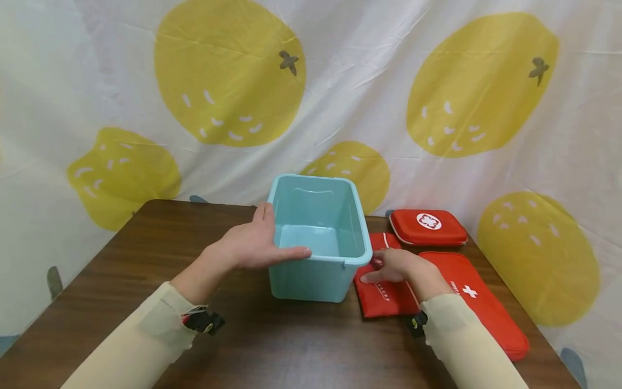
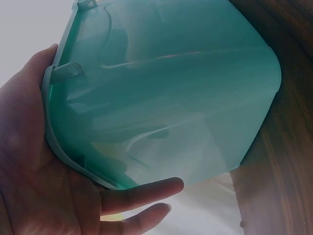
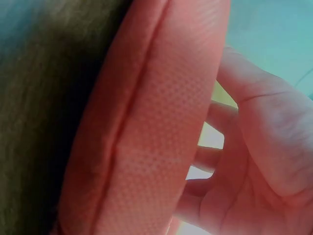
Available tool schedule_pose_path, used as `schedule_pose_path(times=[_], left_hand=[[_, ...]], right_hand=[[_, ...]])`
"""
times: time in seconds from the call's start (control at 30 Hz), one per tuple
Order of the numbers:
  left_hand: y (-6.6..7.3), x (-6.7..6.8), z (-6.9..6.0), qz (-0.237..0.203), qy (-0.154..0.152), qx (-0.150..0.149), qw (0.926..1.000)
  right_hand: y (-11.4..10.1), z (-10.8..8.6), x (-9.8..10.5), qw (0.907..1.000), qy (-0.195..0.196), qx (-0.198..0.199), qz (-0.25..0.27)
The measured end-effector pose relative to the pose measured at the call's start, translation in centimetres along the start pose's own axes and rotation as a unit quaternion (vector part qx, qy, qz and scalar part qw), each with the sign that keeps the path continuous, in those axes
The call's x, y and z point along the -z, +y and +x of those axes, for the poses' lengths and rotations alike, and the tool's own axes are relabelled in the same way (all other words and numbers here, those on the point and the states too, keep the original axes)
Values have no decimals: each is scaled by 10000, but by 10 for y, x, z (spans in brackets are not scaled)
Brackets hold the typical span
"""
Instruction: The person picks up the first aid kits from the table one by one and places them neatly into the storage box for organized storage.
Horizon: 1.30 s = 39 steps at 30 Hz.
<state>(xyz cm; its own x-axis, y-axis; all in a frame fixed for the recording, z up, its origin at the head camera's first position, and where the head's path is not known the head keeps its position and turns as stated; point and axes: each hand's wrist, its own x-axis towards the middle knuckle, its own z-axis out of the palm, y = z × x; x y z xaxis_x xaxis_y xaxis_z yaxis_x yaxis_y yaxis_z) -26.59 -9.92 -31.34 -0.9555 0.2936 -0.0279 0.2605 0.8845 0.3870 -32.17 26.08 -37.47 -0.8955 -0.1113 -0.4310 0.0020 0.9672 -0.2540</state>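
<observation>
A light-blue plastic bin (image 1: 318,278) stands on the table with its inside bare. My left hand (image 1: 250,243) lies against its near left corner, the thumb along the front rim. Straight fingers (image 2: 142,193) reach past the bin's edge in the left wrist view. To the bin's right, my right hand (image 1: 393,266) is over a flat red pouch (image 1: 384,302), thumb and fingers apart. In the right wrist view, a red fabric edge (image 3: 146,137) partly hides the fingertips, so their exact contact is unclear.
A red first-aid case (image 1: 486,302) with a white cross lies right of the right hand. Behind it sits a smaller red zip case (image 1: 427,227) with a white round emblem. The brown wooden table (image 1: 301,346) ends at a lemon-print curtain (image 1: 350,97).
</observation>
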Motion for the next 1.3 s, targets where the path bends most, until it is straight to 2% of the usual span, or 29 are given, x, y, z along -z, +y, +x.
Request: schedule_pose_path(times=[0.83,1.3], left_hand=[[-1,1,2,-97,7,89,9999],[-1,0,1,-99,5,121,9999]], right_hand=[[-6,-11,-6,9996,58,37,-274],[-7,-16,-12,9968,109,219,-755]])
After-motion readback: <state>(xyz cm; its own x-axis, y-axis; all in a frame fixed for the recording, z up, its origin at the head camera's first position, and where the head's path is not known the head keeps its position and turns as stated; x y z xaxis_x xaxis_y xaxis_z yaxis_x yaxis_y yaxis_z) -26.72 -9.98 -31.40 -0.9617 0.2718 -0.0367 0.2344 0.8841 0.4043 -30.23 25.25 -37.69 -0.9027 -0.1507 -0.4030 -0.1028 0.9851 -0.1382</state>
